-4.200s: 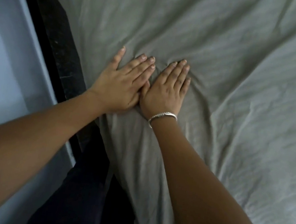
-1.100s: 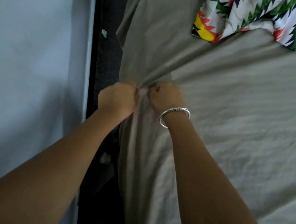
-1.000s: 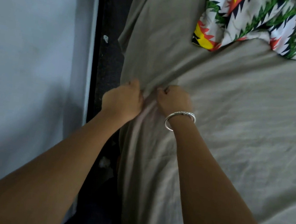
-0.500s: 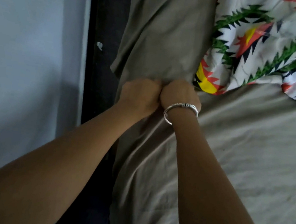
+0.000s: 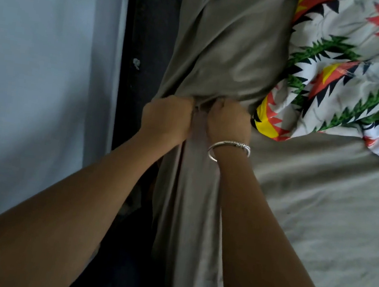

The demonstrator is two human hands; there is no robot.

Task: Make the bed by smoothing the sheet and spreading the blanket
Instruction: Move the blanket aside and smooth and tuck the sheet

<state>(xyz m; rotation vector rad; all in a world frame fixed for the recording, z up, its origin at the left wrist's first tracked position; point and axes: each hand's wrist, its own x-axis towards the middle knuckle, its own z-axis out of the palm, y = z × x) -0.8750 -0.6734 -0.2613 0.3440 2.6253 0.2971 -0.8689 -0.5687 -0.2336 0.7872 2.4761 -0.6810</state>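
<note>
A grey-green sheet covers the bed and is bunched into a raised fold along its left edge. My left hand and my right hand, which wears a silver bangle, are fisted side by side and both grip that fold, pulling it taut. Beyond my fists the sheet rises in a loose hump. A blanket with a white, green, red and yellow zigzag pattern lies crumpled at the upper right, its corner touching the sheet beside my right hand.
A pale blue wall runs down the left side. Between wall and bed is a narrow dark gap with a black bed frame. The sheet's edge hangs down into that gap.
Both hands went from lying flat on the sheet to gripping its edge, then moved up along the bed towards the blanket, drawing the fold with them. The blanket now looms larger.
</note>
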